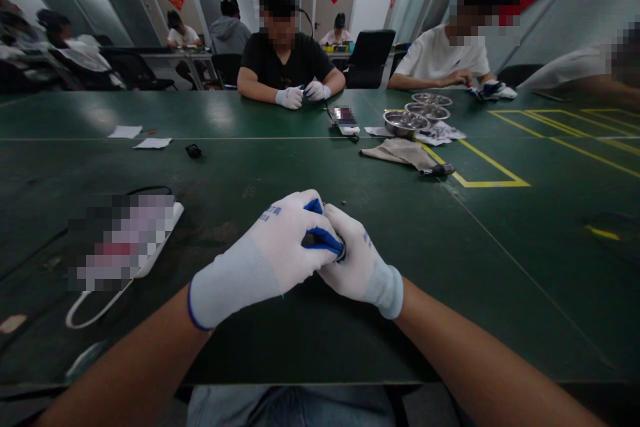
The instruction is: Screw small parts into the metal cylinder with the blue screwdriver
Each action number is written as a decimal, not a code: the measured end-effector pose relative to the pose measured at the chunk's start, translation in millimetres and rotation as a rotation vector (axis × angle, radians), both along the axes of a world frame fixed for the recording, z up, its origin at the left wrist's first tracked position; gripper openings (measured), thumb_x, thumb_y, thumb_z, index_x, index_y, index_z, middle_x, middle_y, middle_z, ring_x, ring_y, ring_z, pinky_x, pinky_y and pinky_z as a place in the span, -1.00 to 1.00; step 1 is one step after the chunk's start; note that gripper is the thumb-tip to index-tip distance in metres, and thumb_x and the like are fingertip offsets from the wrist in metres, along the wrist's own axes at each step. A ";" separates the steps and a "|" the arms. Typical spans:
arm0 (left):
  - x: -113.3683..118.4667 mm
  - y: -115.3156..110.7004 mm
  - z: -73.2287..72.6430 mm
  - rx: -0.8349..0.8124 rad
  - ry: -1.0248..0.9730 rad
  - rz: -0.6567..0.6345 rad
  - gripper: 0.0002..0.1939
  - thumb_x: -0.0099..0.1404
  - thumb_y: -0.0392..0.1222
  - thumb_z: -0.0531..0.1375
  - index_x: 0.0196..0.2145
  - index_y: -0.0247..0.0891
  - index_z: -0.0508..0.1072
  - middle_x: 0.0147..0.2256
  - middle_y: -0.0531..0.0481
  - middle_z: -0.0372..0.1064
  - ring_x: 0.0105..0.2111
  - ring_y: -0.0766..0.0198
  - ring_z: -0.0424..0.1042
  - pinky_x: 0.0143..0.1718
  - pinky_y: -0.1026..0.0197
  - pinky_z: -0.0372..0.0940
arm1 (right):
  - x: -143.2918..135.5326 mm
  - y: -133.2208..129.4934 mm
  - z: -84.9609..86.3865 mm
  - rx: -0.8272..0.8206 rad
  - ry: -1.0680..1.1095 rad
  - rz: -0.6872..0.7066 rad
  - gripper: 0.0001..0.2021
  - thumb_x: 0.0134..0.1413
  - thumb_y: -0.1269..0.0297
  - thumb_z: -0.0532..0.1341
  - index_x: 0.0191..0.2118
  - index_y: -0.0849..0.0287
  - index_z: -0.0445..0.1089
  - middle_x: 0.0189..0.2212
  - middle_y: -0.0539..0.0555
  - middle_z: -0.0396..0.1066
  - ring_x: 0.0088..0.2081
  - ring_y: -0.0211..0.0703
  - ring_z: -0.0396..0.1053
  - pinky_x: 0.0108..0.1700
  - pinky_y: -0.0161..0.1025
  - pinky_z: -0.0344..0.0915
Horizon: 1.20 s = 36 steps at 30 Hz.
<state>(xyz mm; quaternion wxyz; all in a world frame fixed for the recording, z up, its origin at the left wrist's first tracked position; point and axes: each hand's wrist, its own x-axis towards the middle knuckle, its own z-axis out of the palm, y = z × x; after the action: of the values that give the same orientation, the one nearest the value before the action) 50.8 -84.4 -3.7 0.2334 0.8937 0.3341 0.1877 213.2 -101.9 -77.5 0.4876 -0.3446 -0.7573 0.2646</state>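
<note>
My left hand (285, 240), in a white glove with blue fingertips, reaches across to my right hand (353, 253) over the green table (240, 180). Both hands meet near the middle of the view, and their fingers are closed together. Whatever lies between them is hidden by the gloves. The left thumb and fingers curve round a small dark gap and press against the right hand. A tiny dark ring-like part (343, 203) lies on the table just beyond my hands.
A white power strip (160, 240) with a cable lies at left. Beyond my hands are metal bowls (405, 123), a beige cloth (400, 152), a dark-handled tool (437, 170), paper slips (153, 143) and a small black object (193, 151). Several people sit across the table and behind.
</note>
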 end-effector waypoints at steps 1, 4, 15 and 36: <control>-0.4 -0.5 0.2 0.021 0.014 -0.003 -0.84 0.27 -0.36 0.30 -0.44 -0.20 0.62 -0.23 0.03 0.40 -0.22 0.22 0.41 -0.06 0.12 0.37 | -0.8 -0.2 -0.1 0.003 0.007 0.001 -0.82 0.03 0.41 0.27 -0.33 0.08 0.23 -0.32 0.01 0.34 -0.34 -0.16 0.36 -0.29 -0.17 0.33; -2.7 -0.9 -0.8 0.053 0.007 -0.035 -0.84 0.29 -0.32 0.29 -0.44 -0.18 0.62 -0.25 0.03 0.41 -0.21 0.20 0.42 -0.05 0.12 0.38 | -3.1 -1.4 1.2 -0.005 0.022 0.012 -0.83 0.02 0.43 0.27 -0.31 0.09 0.25 -0.30 0.02 0.37 -0.31 -0.14 0.39 -0.25 -0.15 0.36; 10.8 -4.6 -8.7 0.033 0.018 0.205 -0.92 0.22 -0.28 0.31 -0.40 -0.22 0.47 -0.24 -0.03 0.39 -0.17 0.09 0.45 -0.06 0.00 0.42 | 1.1 5.4 -10.4 0.021 -0.041 -0.053 -0.84 0.02 0.38 0.28 -0.33 0.06 0.26 -0.32 0.03 0.37 -0.28 -0.07 0.38 -0.19 -0.08 0.38; 2.2 42.7 -64.0 -0.168 -0.575 0.245 -0.60 0.32 -0.15 0.28 0.10 -0.20 0.45 0.06 -0.13 0.51 0.10 0.05 0.49 0.23 -0.11 0.32 | 14.0 22.0 -25.1 0.133 0.092 -0.379 -0.14 -0.01 0.37 0.29 0.41 0.02 0.01 0.27 0.27 0.21 0.23 0.24 0.27 0.24 0.31 0.28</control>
<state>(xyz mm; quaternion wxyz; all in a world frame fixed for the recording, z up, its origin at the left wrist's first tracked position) 52.9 -41.7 -67.7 0.3668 0.7347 0.3741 0.4310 227.1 -79.9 -102.6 0.5843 -0.4358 -0.6715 0.1330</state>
